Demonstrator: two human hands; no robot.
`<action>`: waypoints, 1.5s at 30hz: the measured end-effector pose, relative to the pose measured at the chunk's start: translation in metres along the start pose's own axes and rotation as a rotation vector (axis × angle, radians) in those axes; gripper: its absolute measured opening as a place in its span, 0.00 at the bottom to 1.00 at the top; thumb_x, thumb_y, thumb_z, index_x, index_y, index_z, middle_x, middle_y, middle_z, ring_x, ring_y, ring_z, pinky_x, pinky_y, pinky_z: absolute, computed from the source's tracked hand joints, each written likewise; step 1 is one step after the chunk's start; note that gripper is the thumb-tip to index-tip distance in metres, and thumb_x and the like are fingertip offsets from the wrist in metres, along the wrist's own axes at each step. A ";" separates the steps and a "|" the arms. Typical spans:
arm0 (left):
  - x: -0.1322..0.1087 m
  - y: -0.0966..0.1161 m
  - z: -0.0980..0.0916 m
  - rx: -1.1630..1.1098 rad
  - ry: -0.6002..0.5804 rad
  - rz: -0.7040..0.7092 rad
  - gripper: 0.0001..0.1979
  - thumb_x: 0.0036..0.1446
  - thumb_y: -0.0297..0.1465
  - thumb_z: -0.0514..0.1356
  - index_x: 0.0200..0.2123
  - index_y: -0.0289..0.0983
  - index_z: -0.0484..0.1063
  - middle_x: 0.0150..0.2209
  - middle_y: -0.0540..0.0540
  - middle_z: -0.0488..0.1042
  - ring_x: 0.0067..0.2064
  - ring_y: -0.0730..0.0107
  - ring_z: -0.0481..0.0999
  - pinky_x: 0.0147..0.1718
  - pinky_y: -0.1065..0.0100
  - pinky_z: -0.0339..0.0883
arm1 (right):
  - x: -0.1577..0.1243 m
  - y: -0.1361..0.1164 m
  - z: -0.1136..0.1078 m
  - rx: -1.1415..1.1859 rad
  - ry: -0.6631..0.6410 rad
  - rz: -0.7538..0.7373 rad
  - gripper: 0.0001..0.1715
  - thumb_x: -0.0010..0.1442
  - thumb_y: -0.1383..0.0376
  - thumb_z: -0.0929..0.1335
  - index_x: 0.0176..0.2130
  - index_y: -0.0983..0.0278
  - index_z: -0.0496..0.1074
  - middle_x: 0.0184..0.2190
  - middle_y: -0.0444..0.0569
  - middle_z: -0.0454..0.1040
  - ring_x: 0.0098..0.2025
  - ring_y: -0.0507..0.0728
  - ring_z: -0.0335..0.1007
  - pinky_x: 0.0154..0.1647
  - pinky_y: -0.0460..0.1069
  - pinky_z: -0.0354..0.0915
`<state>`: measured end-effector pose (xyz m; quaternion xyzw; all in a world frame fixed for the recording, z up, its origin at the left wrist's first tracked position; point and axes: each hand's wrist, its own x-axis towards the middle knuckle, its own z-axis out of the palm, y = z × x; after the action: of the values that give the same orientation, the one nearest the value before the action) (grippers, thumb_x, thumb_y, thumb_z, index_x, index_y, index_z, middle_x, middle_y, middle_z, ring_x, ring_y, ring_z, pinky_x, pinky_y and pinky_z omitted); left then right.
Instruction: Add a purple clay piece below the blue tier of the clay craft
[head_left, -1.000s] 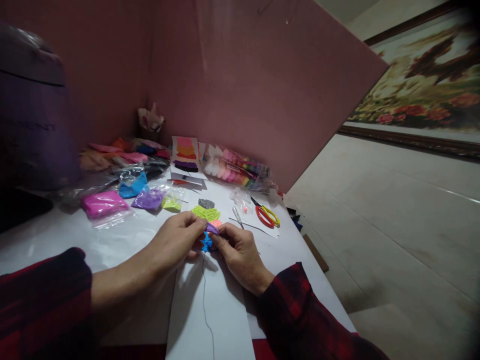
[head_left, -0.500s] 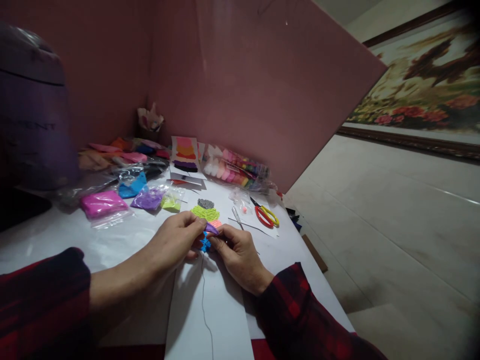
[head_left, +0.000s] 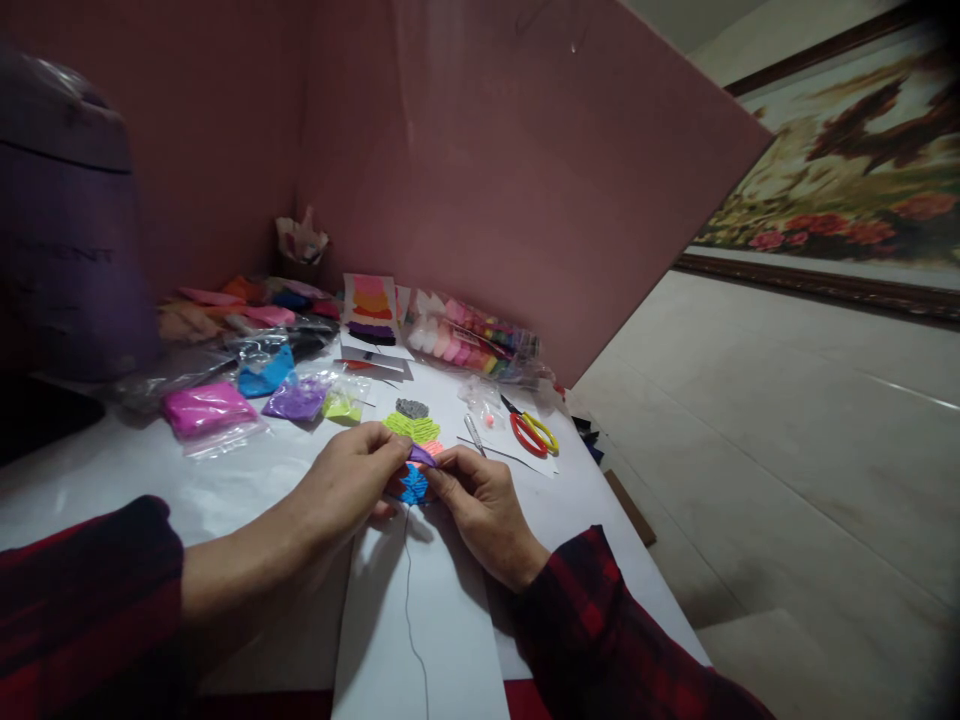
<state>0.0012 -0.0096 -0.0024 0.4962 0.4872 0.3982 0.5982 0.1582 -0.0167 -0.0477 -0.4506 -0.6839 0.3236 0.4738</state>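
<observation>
A small, narrow purple piece (head_left: 422, 456) spans between the fingers (head_left: 400, 455)

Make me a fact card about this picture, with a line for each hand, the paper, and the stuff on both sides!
Left hand: fingers pinch one end of a purple piece
Right hand: fingers at the other end of it
White paper: under the hands; gray patch at top, lime patch below that, blue patch nearer the person
To the left: pink packet, blue packet
To the right: scissors with red and yellow handles
</observation>
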 end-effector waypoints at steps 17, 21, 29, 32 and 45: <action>0.007 -0.007 -0.003 -0.007 0.043 0.012 0.11 0.51 0.38 0.57 0.26 0.36 0.65 0.26 0.49 0.69 0.32 0.66 0.69 0.29 0.65 0.62 | -0.001 0.000 0.001 0.007 0.035 0.033 0.05 0.59 0.66 0.68 0.32 0.65 0.73 0.25 0.43 0.70 0.27 0.50 0.64 0.30 0.47 0.62; 0.008 -0.007 -0.002 0.003 0.051 0.004 0.10 0.51 0.38 0.57 0.25 0.37 0.64 0.25 0.49 0.68 0.32 0.66 0.68 0.29 0.65 0.61 | -0.001 0.000 0.002 -0.013 0.010 0.037 0.05 0.58 0.67 0.68 0.31 0.65 0.74 0.24 0.43 0.70 0.27 0.50 0.64 0.29 0.47 0.61; 0.003 -0.004 -0.002 -0.011 0.033 0.007 0.11 0.52 0.38 0.56 0.26 0.37 0.64 0.26 0.49 0.68 0.33 0.65 0.68 0.30 0.65 0.61 | 0.000 0.000 0.001 0.018 0.019 0.033 0.05 0.58 0.66 0.68 0.31 0.64 0.75 0.25 0.44 0.71 0.28 0.51 0.65 0.30 0.47 0.62; 0.004 -0.005 -0.002 -0.010 0.032 0.009 0.10 0.52 0.37 0.56 0.26 0.37 0.64 0.26 0.49 0.68 0.33 0.65 0.68 0.30 0.65 0.61 | -0.001 0.000 0.001 0.007 0.028 0.028 0.06 0.58 0.66 0.68 0.31 0.65 0.74 0.25 0.44 0.71 0.27 0.51 0.64 0.30 0.47 0.62; -0.001 0.000 -0.001 -0.018 0.057 0.001 0.09 0.53 0.36 0.56 0.27 0.36 0.65 0.27 0.48 0.68 0.32 0.66 0.68 0.31 0.65 0.61 | 0.000 0.003 0.003 0.017 0.025 0.019 0.06 0.58 0.65 0.69 0.32 0.64 0.76 0.27 0.46 0.73 0.30 0.52 0.65 0.32 0.49 0.62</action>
<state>0.0003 -0.0103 -0.0027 0.4796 0.5003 0.4167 0.5882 0.1567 -0.0161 -0.0513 -0.4570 -0.6709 0.3284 0.4830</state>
